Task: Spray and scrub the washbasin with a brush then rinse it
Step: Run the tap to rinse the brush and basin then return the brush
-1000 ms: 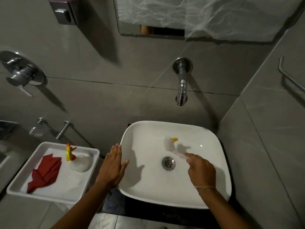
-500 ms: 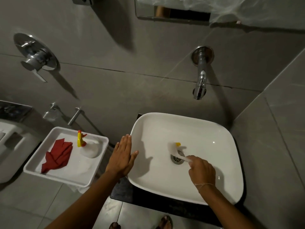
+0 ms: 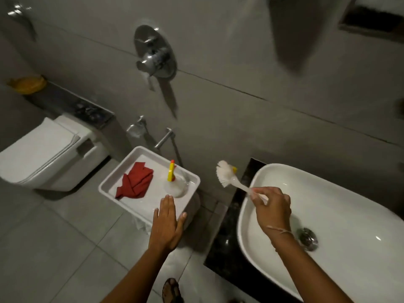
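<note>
The white washbasin (image 3: 341,202) fills the lower right, with a metal drain (image 3: 308,236) in its bottom. My right hand (image 3: 273,209) is above the basin's left rim, closed on the handle of a white brush (image 3: 227,173); the bristle head points up and left, outside the basin. A clear spray bottle (image 3: 176,185) with a yellow and red nozzle stands in a white tray (image 3: 109,186) to the left. My left hand (image 3: 166,221) hovers flat, fingers together, over the tray's near edge, just below the bottle, holding nothing.
A folded red cloth (image 3: 135,182) lies in the tray. A white toilet (image 3: 43,154) stands at the left. On the grey wall is a chrome mixer valve (image 3: 155,55); a hand shower holder (image 3: 164,138) is lower down. A black counter (image 3: 225,243) carries the basin.
The view has swung left. My right hand has lifted the brush out of the basin to beyond its left rim. My left hand has moved from the basin's edge to the tray.
</note>
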